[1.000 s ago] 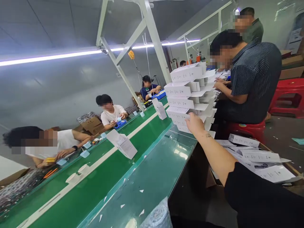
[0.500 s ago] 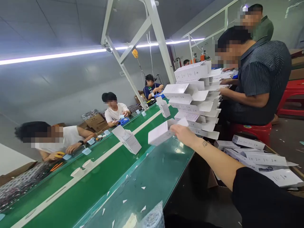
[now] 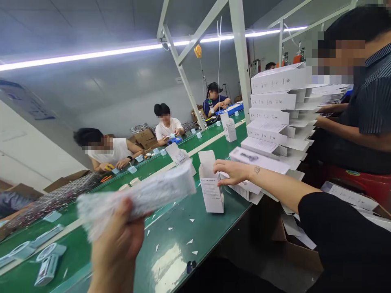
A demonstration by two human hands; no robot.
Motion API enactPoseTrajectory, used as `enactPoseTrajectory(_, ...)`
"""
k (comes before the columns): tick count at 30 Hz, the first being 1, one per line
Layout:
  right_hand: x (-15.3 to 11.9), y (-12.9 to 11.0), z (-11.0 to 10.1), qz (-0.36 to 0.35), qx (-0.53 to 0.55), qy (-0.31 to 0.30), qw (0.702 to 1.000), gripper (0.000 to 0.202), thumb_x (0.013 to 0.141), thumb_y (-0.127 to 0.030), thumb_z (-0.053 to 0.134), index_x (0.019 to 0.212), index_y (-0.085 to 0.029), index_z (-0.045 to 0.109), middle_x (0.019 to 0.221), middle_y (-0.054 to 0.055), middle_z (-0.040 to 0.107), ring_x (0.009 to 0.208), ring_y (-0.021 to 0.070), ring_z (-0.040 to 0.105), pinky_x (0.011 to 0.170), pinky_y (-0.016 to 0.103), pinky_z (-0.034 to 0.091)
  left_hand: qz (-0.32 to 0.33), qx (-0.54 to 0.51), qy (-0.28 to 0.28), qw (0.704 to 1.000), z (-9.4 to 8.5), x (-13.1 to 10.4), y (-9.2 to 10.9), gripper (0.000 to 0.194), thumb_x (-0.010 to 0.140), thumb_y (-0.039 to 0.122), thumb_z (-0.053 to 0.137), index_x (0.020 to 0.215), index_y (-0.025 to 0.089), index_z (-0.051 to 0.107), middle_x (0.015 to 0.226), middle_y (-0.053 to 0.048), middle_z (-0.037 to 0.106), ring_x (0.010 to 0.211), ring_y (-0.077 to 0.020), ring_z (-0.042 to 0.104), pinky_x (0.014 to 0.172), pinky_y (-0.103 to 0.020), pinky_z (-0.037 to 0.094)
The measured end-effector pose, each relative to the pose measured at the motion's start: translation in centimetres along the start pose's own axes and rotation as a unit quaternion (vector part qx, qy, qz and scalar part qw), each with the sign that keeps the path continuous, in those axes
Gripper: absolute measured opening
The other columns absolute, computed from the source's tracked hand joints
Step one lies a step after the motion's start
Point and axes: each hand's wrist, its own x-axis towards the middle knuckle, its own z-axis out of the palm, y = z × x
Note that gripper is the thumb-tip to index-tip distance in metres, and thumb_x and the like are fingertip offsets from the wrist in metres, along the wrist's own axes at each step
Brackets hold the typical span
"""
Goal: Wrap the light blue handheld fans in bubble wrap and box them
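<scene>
My left hand point(image 3: 122, 232) is raised at the lower left, its fingers wrapped round a bubble-wrapped item point(image 3: 161, 187). A white box point(image 3: 211, 195) stands upright on the glossy green tabletop point(image 3: 180, 244) with its top flap up. My right hand point(image 3: 233, 171) grips the upper right edge of this box, thumb and fingers pinched on it. Just behind my right wrist, a tall stack of white boxes point(image 3: 271, 101) with open flaps rises at the table's right edge. The wrapped item is apart from the upright box.
On the green conveyor point(image 3: 76, 244) lie pale blue devices point(image 3: 49, 260), small cups and more open white boxes point(image 3: 229, 128). Several people sit along the far side. A person in a striped shirt point(image 3: 375, 89) sits at the right, above a carton point(image 3: 302, 252) of boxes.
My left hand has come into view holding the bubble-wrapped item. The box in my right hand, tilted before, now stands upright on the table. The view has shifted left.
</scene>
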Motion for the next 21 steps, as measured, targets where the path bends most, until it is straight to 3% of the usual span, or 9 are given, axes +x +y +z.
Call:
enactPoseTrajectory(3,0.8,0.1,1.6,-0.065,0.008,0.018,0.998,0.037,0.084,-0.039,0.059,0.111,-0.016,0.049,0.111,0.013,0.048,0.106,0.0219,0.047,0.093,0.036,0.042,-0.051,-0.001,-0.136,0.989,5.0,2.0,0.1,0.032,0.074,0.035,0.067,0.09,0.01,0.056,0.077,0.002,0.061,0.068,-0.01,0.06,0.065,-0.032,0.054)
enactPoseTrajectory(6,1.2,0.6,2.9,-0.1,0.03,0.05,0.993,0.036,0.082,-0.034,0.062,0.11,-0.017,0.047,0.111,0.013,0.044,0.107,0.0222,0.045,0.092,0.038,0.044,-0.062,0.159,-0.283,0.944,7.4,4.2,0.3,0.044,0.062,0.046,0.073,0.088,0.014,0.057,0.077,-0.001,0.062,0.065,-0.0146,0.06,0.06,-0.03,0.055)
enactPoseTrajectory(9,1.4,1.2,3.8,-0.092,0.066,0.1,0.988,0.038,0.08,-0.033,0.065,0.109,-0.019,0.045,0.115,0.013,0.037,0.107,0.0215,0.043,0.092,0.04,0.046,-0.067,0.328,-0.413,0.847,8.1,6.6,1.6,0.036,0.062,0.046,0.067,0.081,0.018,0.057,0.073,0.001,0.062,0.065,-0.0175,0.059,0.058,-0.029,0.051)
enactPoseTrajectory(13,1.7,1.4,4.2,-0.099,0.087,0.119,0.984,0.034,0.075,-0.033,0.071,0.1,-0.02,0.052,0.125,0.012,0.027,0.123,0.0259,0.035,0.106,0.046,0.035,0.023,0.456,-0.573,0.681,10.7,7.9,3.4,0.018,0.067,0.033,0.057,0.081,0.021,0.057,0.079,0.001,0.064,0.078,-0.0199,0.059,0.064,-0.025,0.045)
enactPoseTrajectory(15,1.7,1.4,4.2,-0.106,0.116,0.108,0.982,0.03,0.075,-0.03,0.071,0.096,-0.02,0.052,0.128,0.011,0.027,0.125,0.0264,0.036,0.105,0.045,0.037,0.072,0.5,-0.602,0.619,12.8,7.8,3.5,0.016,0.068,0.024,0.054,0.083,0.021,0.056,0.084,0.0,0.064,0.082,-0.0204,0.059,0.066,-0.025,0.042)
enactPoseTrajectory(18,1.4,1.5,4.0,-0.07,0.165,0.106,0.978,0.029,0.076,-0.028,0.069,0.098,-0.019,0.05,0.128,0.012,0.027,0.119,0.0241,0.043,0.092,0.038,0.049,0.11,0.556,-0.579,0.587,15.4,7.5,3.1,0.024,0.068,0.016,0.051,0.091,0.021,0.056,0.093,-0.004,0.064,0.086,-0.0212,0.059,0.068,-0.026,0.041)
enactPoseTrajectory(21,1.4,1.2,3.8,-0.071,0.158,0.101,0.98,0.029,0.075,-0.026,0.07,0.096,-0.019,0.051,0.123,0.011,0.031,0.117,0.0235,0.043,0.096,0.04,0.046,0.096,0.587,-0.598,0.537,16.7,7.3,3.0,0.025,0.071,0.025,0.058,0.096,0.02,0.057,0.097,-0.005,0.065,0.086,-0.0221,0.059,0.067,-0.027,0.041)
